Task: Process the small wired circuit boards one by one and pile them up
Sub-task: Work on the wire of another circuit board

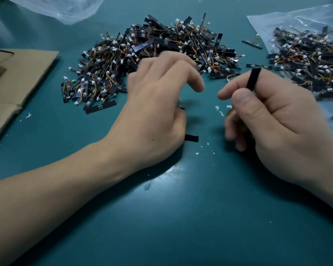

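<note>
**Hands working one board beside the pile**

Forearms are reaching in from the near edge across the green table (181, 217). The right hand (277, 120) is pinching a black board (253, 79) between thumb and forefinger, holding it almost upright, while a white connector (229, 106) is showing just below the thumb. The left hand (156, 108) is hanging over the table with its fingers curled and blurred. A black strip (191, 138) is sticking out from under its palm, and whether the hand is gripping it cannot be told. Behind the left hand, the pile (152, 52) of wired boards is lying loose on the table. To the right, more boards are lying on a clear bag (288, 22). Cardboard (23, 77) is lying flat at the left edge. White scraps (208, 148) are lying scattered between the hands.
</note>
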`<state>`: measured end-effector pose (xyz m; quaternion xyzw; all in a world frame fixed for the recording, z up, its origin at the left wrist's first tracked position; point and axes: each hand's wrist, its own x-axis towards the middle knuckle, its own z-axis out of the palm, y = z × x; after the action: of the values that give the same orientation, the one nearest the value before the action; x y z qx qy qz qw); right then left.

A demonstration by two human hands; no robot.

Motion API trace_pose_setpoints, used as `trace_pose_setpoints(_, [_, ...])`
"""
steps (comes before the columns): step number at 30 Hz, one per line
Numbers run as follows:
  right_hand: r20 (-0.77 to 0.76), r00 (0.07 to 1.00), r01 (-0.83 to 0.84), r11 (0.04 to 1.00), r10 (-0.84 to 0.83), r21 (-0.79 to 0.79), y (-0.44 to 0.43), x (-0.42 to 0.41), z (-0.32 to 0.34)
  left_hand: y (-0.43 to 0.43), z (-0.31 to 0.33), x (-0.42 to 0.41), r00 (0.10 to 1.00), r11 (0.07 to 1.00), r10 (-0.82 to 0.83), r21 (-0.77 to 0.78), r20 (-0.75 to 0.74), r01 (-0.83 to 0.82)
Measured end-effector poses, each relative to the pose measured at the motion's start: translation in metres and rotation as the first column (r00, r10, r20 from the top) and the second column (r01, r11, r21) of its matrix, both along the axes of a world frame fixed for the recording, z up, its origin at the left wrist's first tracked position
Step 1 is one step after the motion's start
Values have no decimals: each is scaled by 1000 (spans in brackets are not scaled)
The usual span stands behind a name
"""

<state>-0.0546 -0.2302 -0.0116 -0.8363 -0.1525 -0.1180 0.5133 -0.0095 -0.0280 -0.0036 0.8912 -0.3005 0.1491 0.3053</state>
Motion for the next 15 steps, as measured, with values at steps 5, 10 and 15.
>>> trace_pose_setpoints(5, [39,999,34,999,-35,27,1,0,2,0,-2,-2,940,931,-335,130,-72,342])
trace_pose_setpoints(10, [38,998,48,998,-47,-40,2,-1,3,0,-2,2,971,975,-203,60,-127,212])
trace_pose_setpoints(15, [3,998,70,987,-70,-148,2,0,1,2,-3,8,993,993,48,116,-105,-36])
